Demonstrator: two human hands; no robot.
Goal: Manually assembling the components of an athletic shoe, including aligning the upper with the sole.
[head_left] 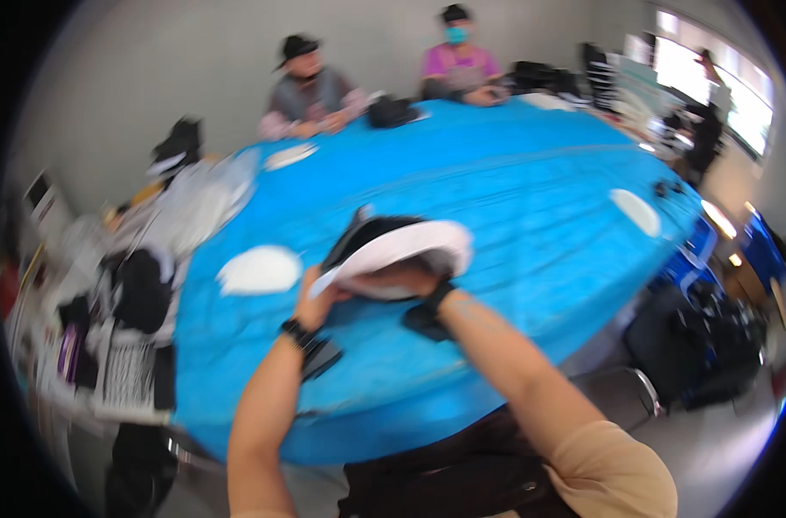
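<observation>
A black cap (358, 242) with a pale, curved white piece (419, 237) along its near side is held above the blue-covered table. My left hand (316, 298) grips the near left edge of this piece, with the fingers partly hidden. My right hand (417, 278) reaches into the cap's opening from the right. Its fingers are in the shade under the pale rim and blurred, but they seem to be closed on the cap. Both wrists wear dark bands with small black boxes. To the left of the cap, a white flat piece (261, 269) lies on the table.
The blue cover (531, 216) spreads over a large table. Other white pieces (636, 212) lie on it. Two people (306, 86) sit across, near a dark cap (393, 111). Plastic bags (205, 194) and dark items crowd the left side; a black chair or bag (695, 345) stands at right.
</observation>
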